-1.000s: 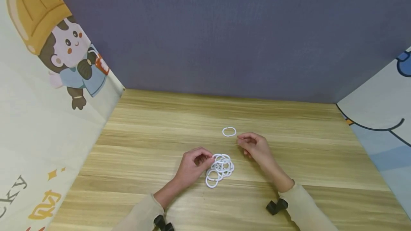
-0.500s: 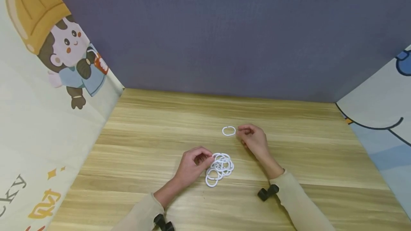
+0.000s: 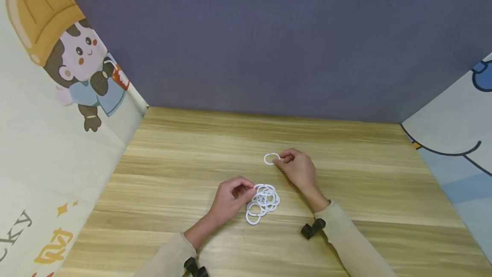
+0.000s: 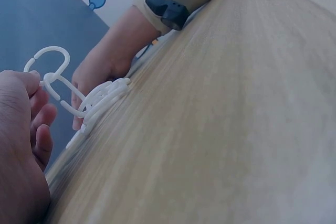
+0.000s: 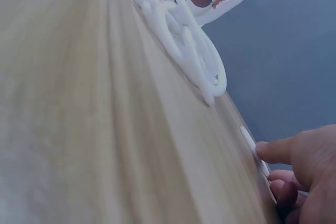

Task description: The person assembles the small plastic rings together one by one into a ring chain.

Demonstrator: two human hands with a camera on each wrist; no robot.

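Near the middle of the table, my left hand (image 3: 228, 198) pinches one ring of a pile of white plastic rings (image 3: 253, 224), each an oval loop with a small gap. In the left wrist view, that raised ring (image 4: 67, 59) stands up from the pile and hooks through another. Farther back, my right hand (image 3: 300, 170) pinches a single loose white ring (image 3: 264, 159) by its right end, thumb on the near side. From the right wrist, this loose ring (image 5: 249, 140) shows edge-on, close to the tabletop, between thumb and fingers.
The wood-grain table (image 3: 173, 148) ends at a dark grey-blue panel (image 3: 246, 54) behind. Pale printed panels with cartoon figures (image 3: 86, 54) flank it on the left and right. A black device (image 3: 313, 228) sits on each wrist.
My right hand has moved back and left to the loose ring and now grips it; that ring has shifted slightly left. The left hand and the pile have stayed put.
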